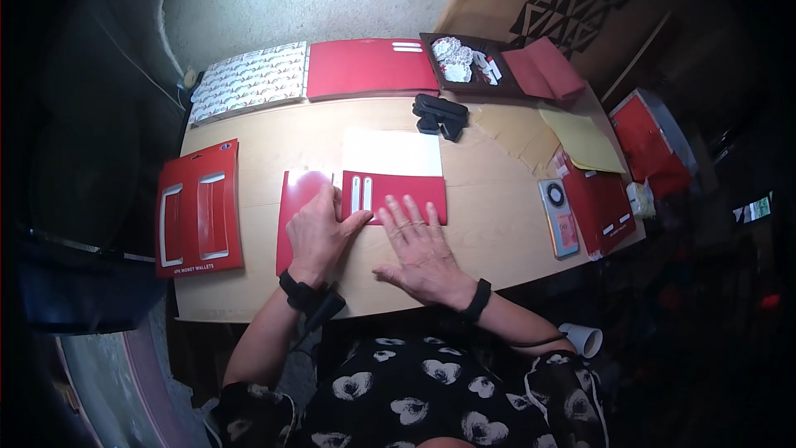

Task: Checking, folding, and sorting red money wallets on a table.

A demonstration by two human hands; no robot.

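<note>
A small red wallet lies on the table, its white inner sheet spread out beyond it and two pale slots near its left end. My right hand rests flat, fingers spread, with the fingertips on the wallet's near part. Just left of it my left hand has its fingers curled, the thumb reaching to the wallet's lower left corner. Whether these curled fingers pinch anything is hidden. Under the left hand lies a glossy red sheet, partly covered by it.
Along the back are a patterned box, a large red folder and a dark tray with crumpled white bits. A black clip-like device sits before them. Red wallet packs lie left; a phone and yellow paper, right.
</note>
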